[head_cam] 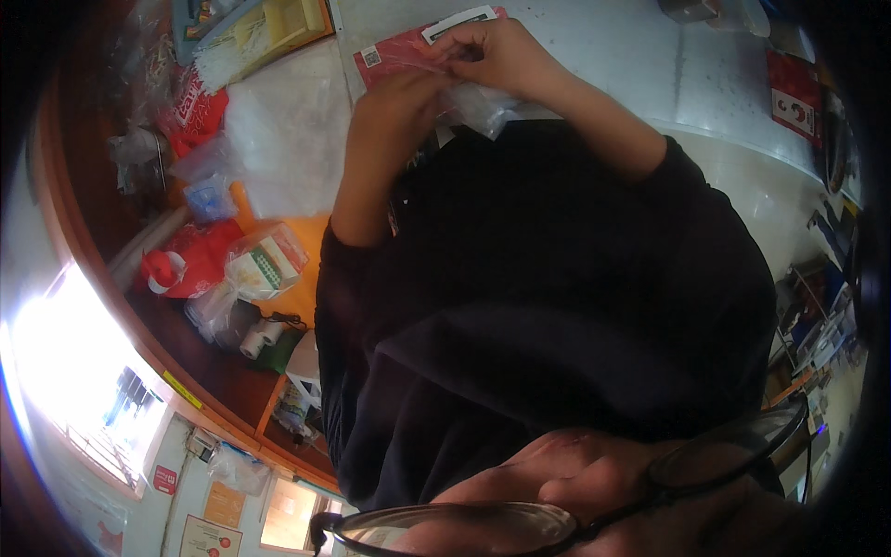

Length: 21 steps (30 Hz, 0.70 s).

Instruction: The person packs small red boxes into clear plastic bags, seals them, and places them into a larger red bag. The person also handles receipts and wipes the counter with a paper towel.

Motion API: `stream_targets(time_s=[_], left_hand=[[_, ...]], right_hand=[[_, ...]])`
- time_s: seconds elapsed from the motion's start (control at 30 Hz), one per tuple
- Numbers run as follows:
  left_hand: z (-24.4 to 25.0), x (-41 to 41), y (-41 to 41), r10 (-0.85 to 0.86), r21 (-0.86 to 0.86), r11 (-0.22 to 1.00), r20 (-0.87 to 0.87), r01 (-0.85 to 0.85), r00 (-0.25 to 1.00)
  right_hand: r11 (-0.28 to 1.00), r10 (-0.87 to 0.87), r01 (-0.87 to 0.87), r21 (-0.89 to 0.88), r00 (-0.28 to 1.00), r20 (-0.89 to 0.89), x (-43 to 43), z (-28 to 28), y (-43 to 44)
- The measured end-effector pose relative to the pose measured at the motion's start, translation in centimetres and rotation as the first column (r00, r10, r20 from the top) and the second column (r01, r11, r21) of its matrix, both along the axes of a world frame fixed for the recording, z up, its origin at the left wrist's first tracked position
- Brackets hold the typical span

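My right hand [502, 57] has its thumb and fingers pinched together on thin clear plastic [480, 110], which looks like a bag. Close beside it, my left hand [400, 104] is bent inward with its fingertips at the same plastic; its grip is partly hidden by the back of the hand. Under and beyond both hands lies a red printed packet [372, 64] with a square code and a white label [465, 22] bearing writing. Crumpled plastic hangs below my fingers, near my dark top.
Clear plastic sheets [285, 132] lie at the left, beside a red plastic bag [198, 111] and a yellow tray [296, 28]. A bagged box [268, 264] and white rolls [259, 339] sit nearer me. A red card [793, 97] is at the right.
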<state>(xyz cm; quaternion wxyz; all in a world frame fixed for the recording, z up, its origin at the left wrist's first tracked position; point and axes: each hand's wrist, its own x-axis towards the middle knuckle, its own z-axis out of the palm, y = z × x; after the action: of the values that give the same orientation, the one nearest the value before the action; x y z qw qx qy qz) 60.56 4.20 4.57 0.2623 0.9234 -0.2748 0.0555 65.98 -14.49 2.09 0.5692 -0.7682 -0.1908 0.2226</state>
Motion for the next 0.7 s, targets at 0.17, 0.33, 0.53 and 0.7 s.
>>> stream_targets(time_s=[0.17, 0.33, 0.53, 0.7], left_hand=[[0.2, 0.4, -1.1, 0.206, -0.473, 0.538, -0.728, -0.697, 0.653], [0.0, 1.3, -1.7, 0.265, -0.405, 0.497, -0.771, -0.767, 0.579], [-0.4, 1.1, -0.3, 0.246, -0.348, 0.647, -0.747, -0.678, 0.618], [-1.6, 1.2, 0.5, 0.156, -0.436, 0.696, -0.683, -0.571, 0.713]], right_hand=[[0.999, -0.012, 0.013, 0.035, 1.000, -0.019, -0.1, 0.3, 0.1], [0.962, -0.077, 0.122, 0.245, 0.980, -0.183, 0.5, -0.1, -0.3], [0.840, -0.028, 0.253, 0.481, 0.904, -0.427, 1.2, -1.7, -0.4], [0.825, -0.005, 0.252, 0.506, 0.899, -0.439, 1.3, -1.7, -0.7]])
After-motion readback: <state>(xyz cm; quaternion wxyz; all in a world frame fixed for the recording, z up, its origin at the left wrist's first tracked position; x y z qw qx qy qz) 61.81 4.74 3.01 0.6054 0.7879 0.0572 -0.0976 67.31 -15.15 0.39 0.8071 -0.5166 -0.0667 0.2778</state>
